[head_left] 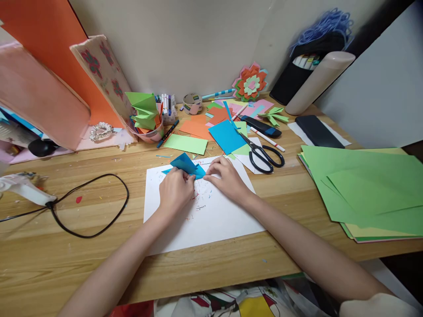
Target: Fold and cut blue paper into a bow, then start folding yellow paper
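Nearest are two bare forearms (119, 259), both cut off by the frame edge. One blue folded paper (183, 163) lies on one white sheet (198, 220), near its far edge. Its long axis goes left to right, with a sharp tip to the left; one flap stands up and leans. Its near middle part is hidden under the left hand (176, 187), whose thumb and curled fingers pinch the near edge. The right hand (226, 176) pinches the right corner between thumb and fingertip. Beyond them are one flat blue square (228, 137), one pair of scissors (262, 156) with the tips hard to make out, one black pen (168, 134) and one paper flower (250, 82). To the right is one pile of green sheets (373, 185), cut off; I cannot count its layers.
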A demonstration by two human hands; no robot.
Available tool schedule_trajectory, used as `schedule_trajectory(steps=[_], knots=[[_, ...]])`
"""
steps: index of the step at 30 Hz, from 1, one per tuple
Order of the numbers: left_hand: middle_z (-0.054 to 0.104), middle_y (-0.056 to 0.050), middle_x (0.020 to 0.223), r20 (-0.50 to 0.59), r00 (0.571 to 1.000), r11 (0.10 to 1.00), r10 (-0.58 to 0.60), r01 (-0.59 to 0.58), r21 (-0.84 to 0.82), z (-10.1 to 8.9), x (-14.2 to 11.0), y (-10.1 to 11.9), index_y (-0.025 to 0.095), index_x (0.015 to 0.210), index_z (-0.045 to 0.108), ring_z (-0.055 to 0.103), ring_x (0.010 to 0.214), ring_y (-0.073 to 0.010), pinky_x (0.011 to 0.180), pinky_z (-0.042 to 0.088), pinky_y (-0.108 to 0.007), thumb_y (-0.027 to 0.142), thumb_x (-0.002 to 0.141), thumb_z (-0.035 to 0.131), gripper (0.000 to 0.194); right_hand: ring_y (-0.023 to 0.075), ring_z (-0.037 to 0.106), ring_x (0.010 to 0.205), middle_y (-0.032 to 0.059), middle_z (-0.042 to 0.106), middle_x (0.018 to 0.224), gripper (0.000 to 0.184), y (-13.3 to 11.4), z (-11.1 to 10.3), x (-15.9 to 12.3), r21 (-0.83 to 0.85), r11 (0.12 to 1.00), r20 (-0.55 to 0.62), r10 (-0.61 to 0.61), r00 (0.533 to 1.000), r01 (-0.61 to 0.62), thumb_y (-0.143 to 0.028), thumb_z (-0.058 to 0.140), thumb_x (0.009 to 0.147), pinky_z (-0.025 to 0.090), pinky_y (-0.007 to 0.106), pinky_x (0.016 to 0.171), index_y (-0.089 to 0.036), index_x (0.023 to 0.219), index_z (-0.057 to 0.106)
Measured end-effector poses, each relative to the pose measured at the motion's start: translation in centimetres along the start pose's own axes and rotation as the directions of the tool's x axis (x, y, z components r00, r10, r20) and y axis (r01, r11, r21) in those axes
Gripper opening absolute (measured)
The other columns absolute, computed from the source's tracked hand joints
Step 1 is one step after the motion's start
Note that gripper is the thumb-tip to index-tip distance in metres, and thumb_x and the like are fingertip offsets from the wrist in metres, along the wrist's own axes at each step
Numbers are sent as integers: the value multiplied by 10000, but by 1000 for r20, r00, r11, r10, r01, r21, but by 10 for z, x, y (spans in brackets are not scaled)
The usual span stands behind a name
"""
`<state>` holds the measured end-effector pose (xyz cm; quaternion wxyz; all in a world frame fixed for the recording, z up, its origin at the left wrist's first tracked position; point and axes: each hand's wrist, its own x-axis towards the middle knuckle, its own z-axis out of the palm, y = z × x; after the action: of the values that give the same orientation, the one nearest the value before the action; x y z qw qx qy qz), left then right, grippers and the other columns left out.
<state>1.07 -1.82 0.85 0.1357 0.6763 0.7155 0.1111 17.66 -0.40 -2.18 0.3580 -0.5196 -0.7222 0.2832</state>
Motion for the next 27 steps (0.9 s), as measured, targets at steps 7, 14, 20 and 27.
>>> schedule_trajectory(steps=[7,14,20,27], knots=[[644,-34,834,-25,1000,1000,-2,2,-17,3,0,0,204,657,588,595,775,-206,556,351,-284,361,774,510,211,224,485,932,69,555,887,96,-6,4,10,-165,978,57,137,989,-126,-215,674,719,391,364,870,-168,648,630],[636,-40,834,3,1000,1000,-5,5,23,1,1,3,205,637,576,596,788,-220,554,344,-293,355,775,502,217,276,557,861,118,593,721,176,-32,-7,36,-485,869,278,258,925,-97,-193,636,708,404,383,839,-147,548,580],[620,-25,854,-40,999,1000,-6,6,5,5,-2,0,211,704,533,588,786,-198,549,332,-279,360,791,510,174,285,598,793,131,612,715,39,-42,-14,56,-566,819,412,383,827,-96,-151,639,618,458,298,595,-121,643,638],[638,-4,836,-59,997,997,-58,54,-57,7,-6,4,224,781,504,592,774,-184,553,320,-273,311,807,524,93,271,618,828,121,647,791,272,-44,-15,72,-636,767,452,459,765,-84,-257,705,581,492,292,642,-101,800,673]])
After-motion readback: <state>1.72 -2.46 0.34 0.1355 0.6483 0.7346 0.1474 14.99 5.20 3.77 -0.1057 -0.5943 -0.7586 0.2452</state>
